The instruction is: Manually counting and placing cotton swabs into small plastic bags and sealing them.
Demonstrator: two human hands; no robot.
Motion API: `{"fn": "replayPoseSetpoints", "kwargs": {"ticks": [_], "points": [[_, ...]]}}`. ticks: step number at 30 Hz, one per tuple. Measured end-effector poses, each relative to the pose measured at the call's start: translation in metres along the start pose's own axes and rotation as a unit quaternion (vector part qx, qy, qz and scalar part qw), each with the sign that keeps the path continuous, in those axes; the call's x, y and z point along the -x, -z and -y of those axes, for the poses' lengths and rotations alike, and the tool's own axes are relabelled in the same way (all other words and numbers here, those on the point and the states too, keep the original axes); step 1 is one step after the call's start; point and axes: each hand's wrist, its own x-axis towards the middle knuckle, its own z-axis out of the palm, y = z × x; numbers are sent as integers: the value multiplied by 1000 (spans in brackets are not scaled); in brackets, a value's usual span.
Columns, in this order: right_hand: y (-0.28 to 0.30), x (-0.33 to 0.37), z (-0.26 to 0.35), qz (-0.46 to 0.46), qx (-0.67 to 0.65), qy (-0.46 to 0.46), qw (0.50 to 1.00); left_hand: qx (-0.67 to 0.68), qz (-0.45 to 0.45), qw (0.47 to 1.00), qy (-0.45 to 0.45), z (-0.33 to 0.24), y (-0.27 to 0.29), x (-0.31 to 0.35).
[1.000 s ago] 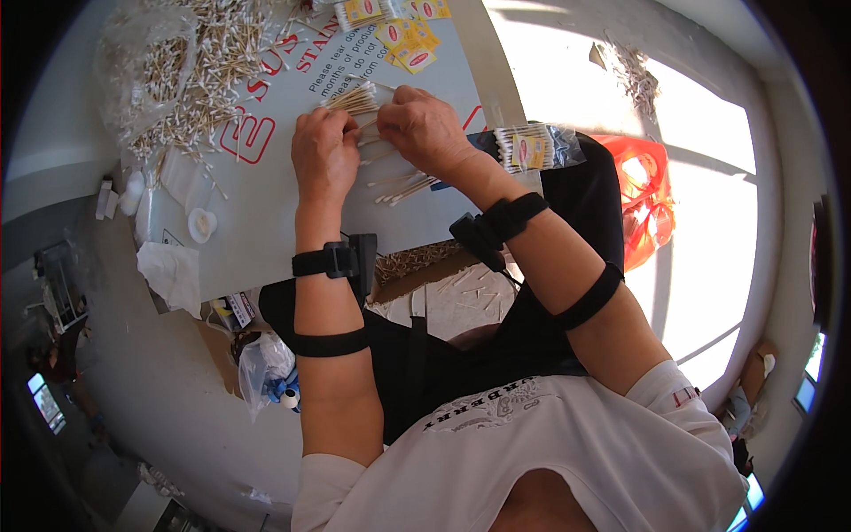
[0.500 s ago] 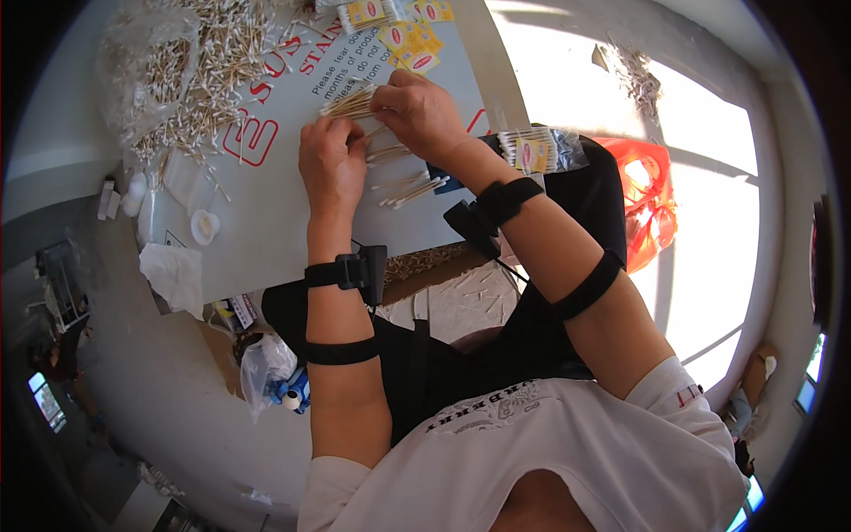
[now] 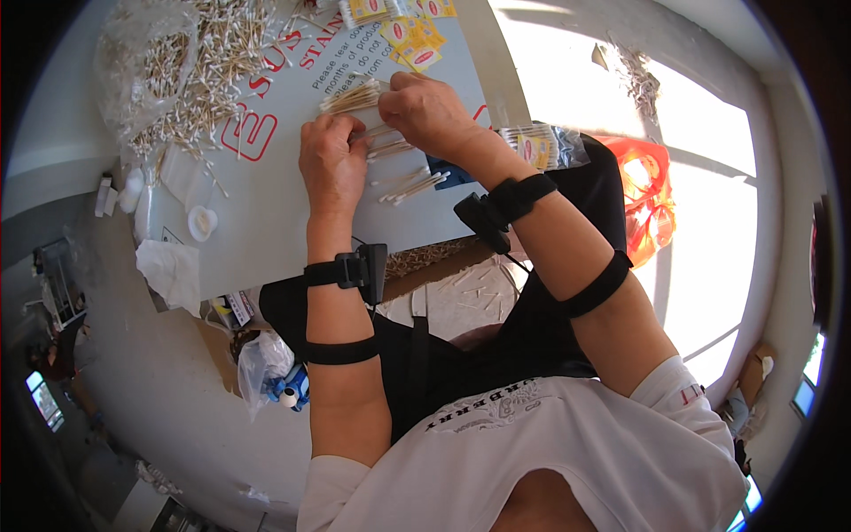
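Grey flat board with red print [image 3: 275,222] lies below both hands in my head view. I see the left hand [image 3: 332,161] half curled, the right hand [image 3: 427,111] pinched; their grip I cannot tell. White-tipped wooden cotton swabs [image 3: 351,96] lie just beyond the left hand.

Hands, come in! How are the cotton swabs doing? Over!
Left hand, right hand: beside tan, white-tipped swab bundle, grip unclear. Bundle fanned on grey flat board. Possible clutter: loose swabs nearby.
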Motion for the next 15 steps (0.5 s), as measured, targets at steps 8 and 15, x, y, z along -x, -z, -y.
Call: {"fn": "replayPoseSetpoints", "kwargs": {"ticks": [8,15], "points": [[10,28,1,-44,-91,-52,993,-40,19,998,-52,-14,-6,24],[21,64,31,-176,-351,-224,892,-128,114,983,-61,-47,-18,75]]}}
